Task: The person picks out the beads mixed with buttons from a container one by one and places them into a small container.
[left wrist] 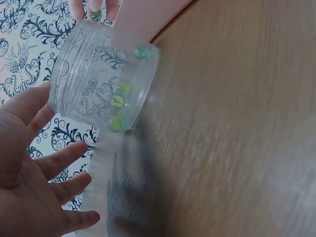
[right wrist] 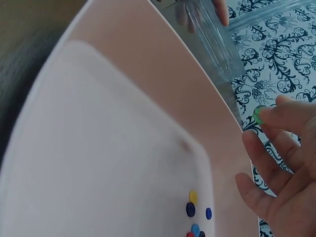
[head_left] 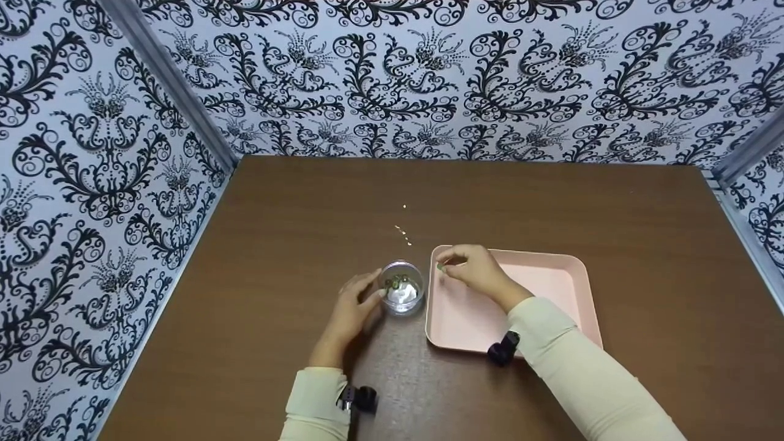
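A clear round jar (head_left: 401,288) stands on the table beside the tray, with several green and yellowish glass marbles (left wrist: 117,101) at its bottom. My left hand (head_left: 352,306) has its thumb and index fingertips at the jar's rim. In the left wrist view its other fingers (left wrist: 69,187) are spread and straight, off the jar. My right hand (head_left: 478,269) is raised over the far left corner of the pink tray (head_left: 459,318). Between its thumb and index finger it pinches a green glass marble (right wrist: 258,114), the remaining fingers loosely bent.
Several small coloured buttons (right wrist: 191,209) lie in one part of the tray, seen in the right wrist view. Small bright specks (head_left: 402,231) show on the brown tabletop (head_left: 294,245) behind the jar. Patterned wall panels (head_left: 398,79) border the table at the back and sides.
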`<state>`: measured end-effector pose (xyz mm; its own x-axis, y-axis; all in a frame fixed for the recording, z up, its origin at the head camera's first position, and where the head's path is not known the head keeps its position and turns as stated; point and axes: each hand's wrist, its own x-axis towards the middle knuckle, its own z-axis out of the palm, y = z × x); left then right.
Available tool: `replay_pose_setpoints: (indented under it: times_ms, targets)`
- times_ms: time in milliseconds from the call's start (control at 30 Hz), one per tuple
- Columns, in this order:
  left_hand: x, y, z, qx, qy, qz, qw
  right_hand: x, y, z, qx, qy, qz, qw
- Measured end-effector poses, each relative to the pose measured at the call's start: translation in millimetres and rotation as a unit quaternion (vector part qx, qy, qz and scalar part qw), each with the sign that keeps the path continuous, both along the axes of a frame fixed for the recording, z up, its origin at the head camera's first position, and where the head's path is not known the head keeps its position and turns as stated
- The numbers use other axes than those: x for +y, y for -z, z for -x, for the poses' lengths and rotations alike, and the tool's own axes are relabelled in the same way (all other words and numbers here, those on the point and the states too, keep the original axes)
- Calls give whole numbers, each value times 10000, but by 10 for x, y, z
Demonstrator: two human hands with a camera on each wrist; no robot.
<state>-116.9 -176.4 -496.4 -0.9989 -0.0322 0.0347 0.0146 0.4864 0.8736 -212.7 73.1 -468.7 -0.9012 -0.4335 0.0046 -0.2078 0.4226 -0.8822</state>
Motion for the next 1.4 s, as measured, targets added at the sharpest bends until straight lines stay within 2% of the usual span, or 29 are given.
replay_pose_setpoints:
  times_ms: [100, 433, 767, 967, 1067, 1200, 1400]
  targets:
    - [3, -4, -1, -137, -12, -57, 9999, 4, -4, -5, -88, 41, 14, 10000]
    - [10, -1, -5, -246, -36, -77, 9997, 0, 22, -20, -117, 192, 169, 9996]
    - [4, 26, -7, -122, -40, 11, 9999, -8, 16, -34, -165, 352, 174, 9991]
    - [2, 29, -5, -55, -1, 81, 10000, -24, -3, -54, -376, 438, 350, 9977]
    - [-1, 22, -2, -144, 31, 49, 9999, -34, -16, -61, -509, 507, 486, 9962]
    - [1, 3, 1, -224, 17, 11, 9997, -53, -35, -68, -525, 541, 735, 9944]
    - [0, 3, 6, -83, 21, 89, 9999, -75, -57, -81, -478, 623, 905, 9928]
